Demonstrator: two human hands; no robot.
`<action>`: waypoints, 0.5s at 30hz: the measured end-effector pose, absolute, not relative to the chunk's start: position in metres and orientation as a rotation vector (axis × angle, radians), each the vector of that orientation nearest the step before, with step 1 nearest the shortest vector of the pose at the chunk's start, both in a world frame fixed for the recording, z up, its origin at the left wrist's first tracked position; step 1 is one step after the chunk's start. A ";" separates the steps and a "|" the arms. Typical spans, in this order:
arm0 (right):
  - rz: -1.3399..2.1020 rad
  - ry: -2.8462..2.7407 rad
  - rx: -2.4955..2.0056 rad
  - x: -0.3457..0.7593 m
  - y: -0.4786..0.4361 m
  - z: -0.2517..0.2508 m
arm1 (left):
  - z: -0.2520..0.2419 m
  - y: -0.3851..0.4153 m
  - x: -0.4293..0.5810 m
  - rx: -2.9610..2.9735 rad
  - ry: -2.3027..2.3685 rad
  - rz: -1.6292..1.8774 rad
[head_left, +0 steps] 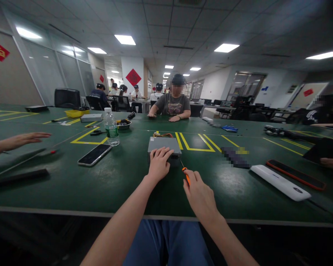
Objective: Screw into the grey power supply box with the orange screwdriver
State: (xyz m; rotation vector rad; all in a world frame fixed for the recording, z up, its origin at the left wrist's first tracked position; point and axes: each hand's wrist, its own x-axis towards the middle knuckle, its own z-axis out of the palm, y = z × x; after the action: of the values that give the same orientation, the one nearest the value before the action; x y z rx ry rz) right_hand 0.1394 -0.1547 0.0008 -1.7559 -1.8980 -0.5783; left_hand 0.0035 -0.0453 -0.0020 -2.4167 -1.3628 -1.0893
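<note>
A grey metal computer power supply (163,144) sits on the green table in front of me, with a bundle of coloured wires (163,135) at its far side. My left hand (159,162) holds it at the top and near edge, fingers bent over the lid; the thumb is hard to see. In my right hand (199,190) is a screwdriver (187,174) with an orange and black handle. Its thin shaft points up and left to the near right corner of the power supply. Whether the tip sits in a screw is too small to tell.
Left of the power supply are a phone (94,154), a water bottle (111,127) and a bowl (123,125). A white device (280,182) and an orange-edged black case (295,174) lie to the right. A person (173,103) sits opposite; another person's hand (24,139) reaches in at left.
</note>
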 end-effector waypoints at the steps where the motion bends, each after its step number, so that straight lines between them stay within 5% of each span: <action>1: -0.551 -1.908 -1.742 0.139 -0.155 -0.002 | -0.002 -0.045 0.004 -2.410 -1.368 -1.091; 10: 0.424 -1.335 -1.520 0.149 -0.155 -0.010 | -0.001 -0.047 0.005 -2.388 -1.395 -1.083; 15: 0.021 -1.519 -1.514 0.142 -0.162 -0.016 | -0.001 -0.053 0.002 -2.399 -1.391 -1.078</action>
State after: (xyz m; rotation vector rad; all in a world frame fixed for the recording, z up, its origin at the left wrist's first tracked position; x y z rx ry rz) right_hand 0.1419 -0.1621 -0.0156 -1.5137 -1.5186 0.0210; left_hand 0.0022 -0.0530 -0.0007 -2.3994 -1.3910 -1.0785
